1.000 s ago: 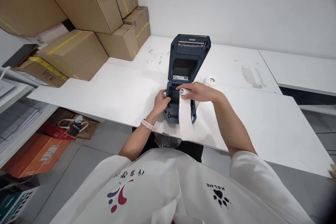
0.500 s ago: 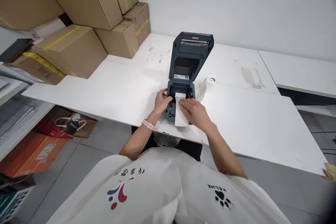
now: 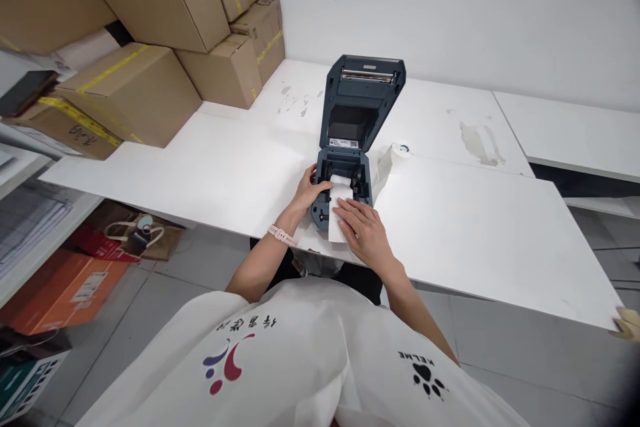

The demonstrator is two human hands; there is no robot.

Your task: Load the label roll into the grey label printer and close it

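A dark label printer (image 3: 320,208) stands near the table's front edge with its lid (image 3: 365,103) tilted up and back. In its bay sits a white paper roll (image 3: 341,181), and a paper strip (image 3: 337,230) runs from it over the printer's front edge. My left hand (image 3: 306,192) grips the printer's left side, thumb over the inner rim and fingers along the outside. Stretched out flat, the fingers of my right hand (image 3: 364,227) lie on the strip. Behind the printer to the right rests another white roll (image 3: 400,152) with a loose tail of paper.
Cardboard boxes (image 3: 135,93) with yellow tape are stacked at the table's left end. The white table (image 3: 475,233) extends right, beside another white surface (image 3: 575,127). Below left are a shelf (image 3: 55,233), an orange box (image 3: 65,290) and bags on the floor.
My right hand has slid along the paper strip toward me, uncovering more of the roll. My left hand stays at the printer's left side. The view has shifted slightly.
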